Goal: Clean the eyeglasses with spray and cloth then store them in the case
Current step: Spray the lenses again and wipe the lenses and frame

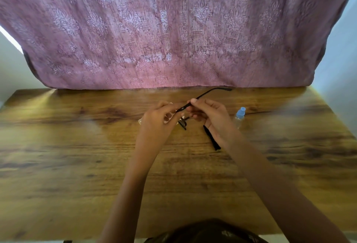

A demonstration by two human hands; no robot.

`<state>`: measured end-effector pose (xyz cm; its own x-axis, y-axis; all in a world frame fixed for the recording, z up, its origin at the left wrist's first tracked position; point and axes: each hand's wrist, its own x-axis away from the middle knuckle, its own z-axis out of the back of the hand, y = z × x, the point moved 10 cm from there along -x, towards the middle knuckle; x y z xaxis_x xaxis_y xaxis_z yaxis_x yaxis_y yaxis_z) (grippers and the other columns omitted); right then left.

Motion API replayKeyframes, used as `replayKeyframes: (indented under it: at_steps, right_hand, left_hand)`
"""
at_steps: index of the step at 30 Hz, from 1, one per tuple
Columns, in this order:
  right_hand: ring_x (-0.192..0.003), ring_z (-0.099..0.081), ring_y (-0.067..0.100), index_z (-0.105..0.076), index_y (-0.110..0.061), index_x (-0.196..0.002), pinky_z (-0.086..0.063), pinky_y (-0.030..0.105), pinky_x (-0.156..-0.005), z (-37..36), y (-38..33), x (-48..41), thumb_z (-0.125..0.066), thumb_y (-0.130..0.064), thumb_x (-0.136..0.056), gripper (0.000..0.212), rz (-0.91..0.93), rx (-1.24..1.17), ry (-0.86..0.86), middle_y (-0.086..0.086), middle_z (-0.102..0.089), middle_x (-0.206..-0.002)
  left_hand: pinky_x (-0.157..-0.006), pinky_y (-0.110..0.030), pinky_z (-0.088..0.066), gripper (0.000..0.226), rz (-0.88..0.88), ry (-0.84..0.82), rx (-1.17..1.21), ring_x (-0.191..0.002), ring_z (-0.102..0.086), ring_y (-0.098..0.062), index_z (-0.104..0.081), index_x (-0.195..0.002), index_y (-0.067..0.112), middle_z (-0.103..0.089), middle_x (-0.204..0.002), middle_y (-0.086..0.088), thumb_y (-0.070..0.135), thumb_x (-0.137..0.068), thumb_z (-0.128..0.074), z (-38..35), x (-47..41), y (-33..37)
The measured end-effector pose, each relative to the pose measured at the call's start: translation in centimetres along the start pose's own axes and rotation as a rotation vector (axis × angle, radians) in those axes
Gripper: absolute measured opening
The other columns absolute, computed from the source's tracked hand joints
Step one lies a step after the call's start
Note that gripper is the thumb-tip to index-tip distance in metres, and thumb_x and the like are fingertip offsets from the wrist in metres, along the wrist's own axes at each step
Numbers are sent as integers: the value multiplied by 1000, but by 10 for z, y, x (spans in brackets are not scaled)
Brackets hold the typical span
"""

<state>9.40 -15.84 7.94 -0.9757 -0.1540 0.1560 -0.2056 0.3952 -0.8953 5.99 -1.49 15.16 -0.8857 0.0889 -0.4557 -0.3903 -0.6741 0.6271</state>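
Wiping step, by appearance. The eyeglasses (207, 93) are held above the bench (77, 146) near its far edge: right hand (208, 113) pinches one arm, left hand (160, 115) grips the front. Next calls for the case, which is not in view.

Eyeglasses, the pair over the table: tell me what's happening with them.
A person holds the black eyeglasses above the wooden table. The left grip holds the front of the frame. The right grip pinches one opened temple arm. A blue-capped spray bottle sits on the table to the right, untouched. No case is in view.
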Motion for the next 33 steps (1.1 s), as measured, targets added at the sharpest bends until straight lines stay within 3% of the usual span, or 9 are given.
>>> replayKeyframes:
  at_steps: [4,14,16,19,21,25,29,33]
  right_hand:
    - [-76,-66,20,-70,7,-97,-54,23,-70,-3,-5,1,-67,-14,-90,23,113,157,39,16,-74,-88]
    - [-63,-65,15,-76,-9,-92,-53,21,-60,3,-5,1,-68,-19,-90,13,197,315,39,9,-74,-76]
    - [-61,-66,12,-76,-17,-90,-53,21,-59,22,-4,3,-68,-28,-90,13,240,500,103,2,-73,-72]
    - [-60,-60,2,-72,-21,-91,-46,11,-58,48,-15,17,-65,-35,-90,15,469,1057,276,-15,-64,-69]
    - [-64,-54,7,-66,-15,-88,-40,14,-58,67,-22,30,-63,-28,-92,13,602,1245,435,-8,-59,-73]
    - [-94,-52,26,-58,-2,-106,-45,31,-74,113,-27,44,-66,-16,-89,23,679,1346,702,17,-55,-104]
    - [-107,-53,33,-56,1,-121,-48,38,-84,125,-24,36,-69,-13,-89,37,689,1387,667,25,-53,-119]
    - [-98,-60,28,-52,-2,-125,-49,33,-79,133,-14,26,-60,-13,-95,33,648,1283,605,17,-60,-113]
  left_hand:
    - [-62,-30,-53,14,29,-33,-184,-66,-62,-13,-73,-97,16,-68,-92,0,25,-87,-68,-8,-1,-6]
    - [-62,-15,-29,16,68,48,-290,-74,-61,-20,-68,-105,7,-65,-97,-6,16,-94,-59,-26,-4,-23]
    - [-67,-13,-32,20,112,68,-230,-77,-63,-18,-68,-109,6,-65,-103,-6,16,-94,-59,-30,-2,-33]
    - [-66,-13,-44,19,179,108,-148,-72,-62,-12,-69,-107,6,-67,-102,-6,15,-93,-62,-31,3,-49]
    - [-67,-4,-42,15,217,137,-70,-67,-56,-3,-71,-102,6,-68,-97,-6,14,-91,-64,-31,7,-59]
    - [-67,2,-38,12,279,198,41,-70,-56,5,-73,-97,8,-69,-92,-3,12,-87,-68,-29,15,-75]
    - [-68,-1,-42,15,399,238,172,-76,-60,9,-73,-100,11,-68,-93,5,13,-86,-69,-32,23,-94]
    - [-69,1,-40,14,411,287,234,-84,-56,20,-72,-100,9,-65,-90,12,8,-86,-68,-34,31,-100]
